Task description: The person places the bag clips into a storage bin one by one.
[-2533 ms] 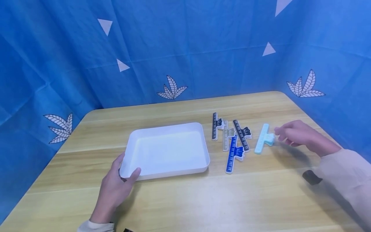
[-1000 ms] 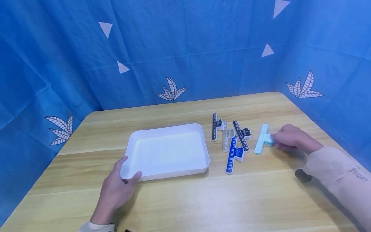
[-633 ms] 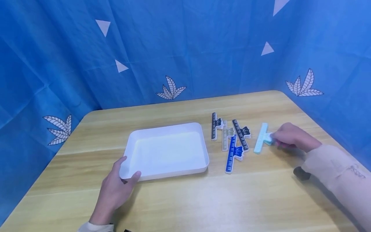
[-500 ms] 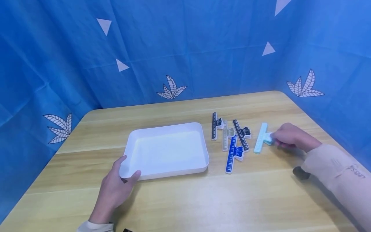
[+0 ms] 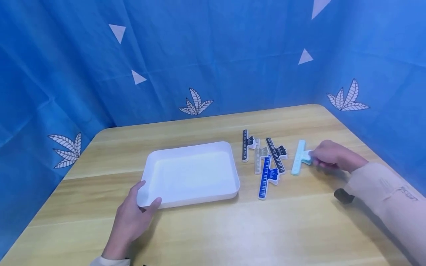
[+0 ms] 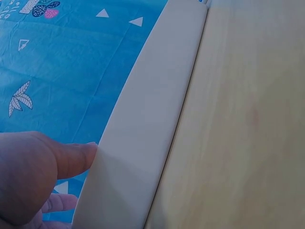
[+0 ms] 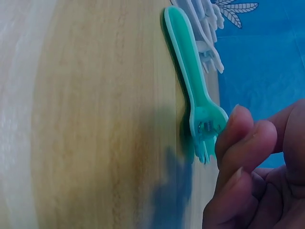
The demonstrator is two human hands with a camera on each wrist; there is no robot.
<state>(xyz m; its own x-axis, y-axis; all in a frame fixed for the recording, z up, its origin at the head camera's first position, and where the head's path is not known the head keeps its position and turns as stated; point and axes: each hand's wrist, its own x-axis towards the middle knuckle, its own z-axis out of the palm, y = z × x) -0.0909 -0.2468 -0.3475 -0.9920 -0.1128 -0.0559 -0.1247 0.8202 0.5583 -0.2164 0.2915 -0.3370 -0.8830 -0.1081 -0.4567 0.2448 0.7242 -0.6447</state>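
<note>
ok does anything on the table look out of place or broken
Nothing looks spilled or broken. Slightly untidy at most: one black clip slants the opposite way from the blue clip, and the turquoise clip, at the right hand, sits apart from the rest.

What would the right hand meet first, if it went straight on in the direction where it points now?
The mint-green spring clip: its handle lies right at the right hand, perhaps touching it; depth is unclear there. Past it, roughly in line, lies a black piano-key clip.
</note>
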